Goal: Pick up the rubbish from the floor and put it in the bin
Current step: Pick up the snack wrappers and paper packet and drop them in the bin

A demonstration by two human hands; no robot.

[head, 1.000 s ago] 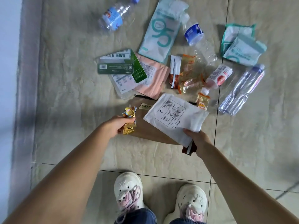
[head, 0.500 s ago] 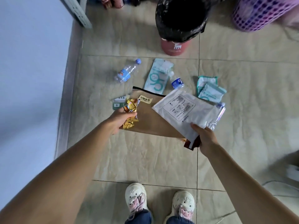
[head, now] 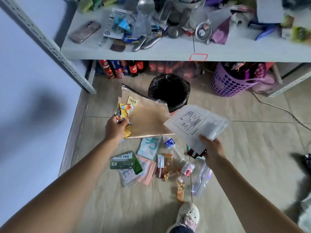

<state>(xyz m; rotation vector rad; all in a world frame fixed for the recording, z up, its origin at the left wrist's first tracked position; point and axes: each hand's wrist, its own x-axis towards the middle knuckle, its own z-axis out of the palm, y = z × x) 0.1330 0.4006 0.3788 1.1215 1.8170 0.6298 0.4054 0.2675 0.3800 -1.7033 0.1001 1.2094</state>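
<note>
My left hand (head: 116, 129) grips a crumpled yellow snack wrapper (head: 124, 110) and a large brown bag (head: 148, 120), held up just left of the bin. My right hand (head: 211, 149) holds a white plastic mailer (head: 195, 125) with a dark red packet (head: 196, 153) under it. The bin (head: 169, 91), lined with a black bag, stands open on the floor beyond both hands. More rubbish lies on the tiles below my hands: a green box (head: 125, 163), a pink pouch (head: 147, 170), a teal packet (head: 149, 145), clear bottles (head: 201, 179) and small sachets (head: 180, 190).
A grey metal shelf (head: 168, 51) loaded with clutter overhangs the bin. Soda bottles (head: 124, 68) stand under it. A purple perforated basket (head: 232, 81) sits right of the bin, with a cable (head: 277, 107) across the floor. A wall is at the left. My shoe (head: 188, 214) is near the bottom.
I have stood up and the view has lifted toward the shelf. Both hands have carried their rubbish upward and forward, closer to the bin.
</note>
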